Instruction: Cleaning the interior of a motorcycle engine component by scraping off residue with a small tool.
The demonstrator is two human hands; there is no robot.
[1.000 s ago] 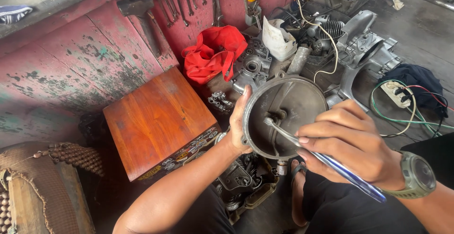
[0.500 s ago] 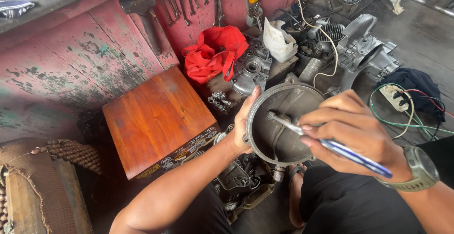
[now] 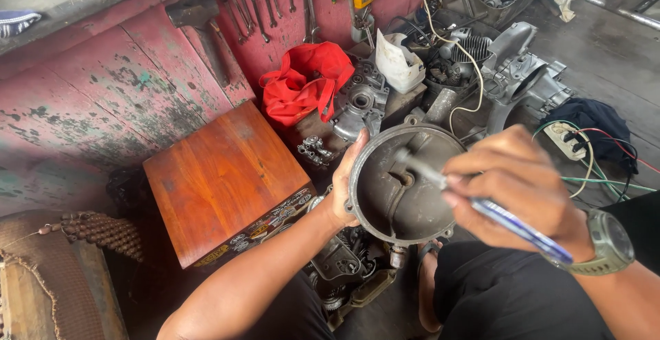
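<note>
Head camera view of a cluttered repair shop: a worn red-painted wall [image 3: 103, 99] runs along the far left, hung with a row of wrenches [image 3: 254, 10] and a hammer [image 3: 203, 30]. Below it sits a reddish wooden box [image 3: 220, 175] with stickers along its near edge, and a red cloth bag [image 3: 306, 82] lies just right of it among grey engine casings [image 3: 522, 72] and loose wires. A white power strip [image 3: 567, 140] rests on dark fabric at the far right.

At centre, a person seated on the floor holds a round grey metal engine cover [image 3: 395, 189] upright, its hollow side facing the camera. The left hand [image 3: 347, 189] grips the cover's left rim, thumb curled over the edge. The right hand [image 3: 522, 195], with a watch [image 3: 608, 244] on its wrist, is closed around a blue-handled tool [image 3: 509, 220], whose metal tip reaches into the middle of the cover. More engine parts lie on the floor just beneath the cover.
</note>
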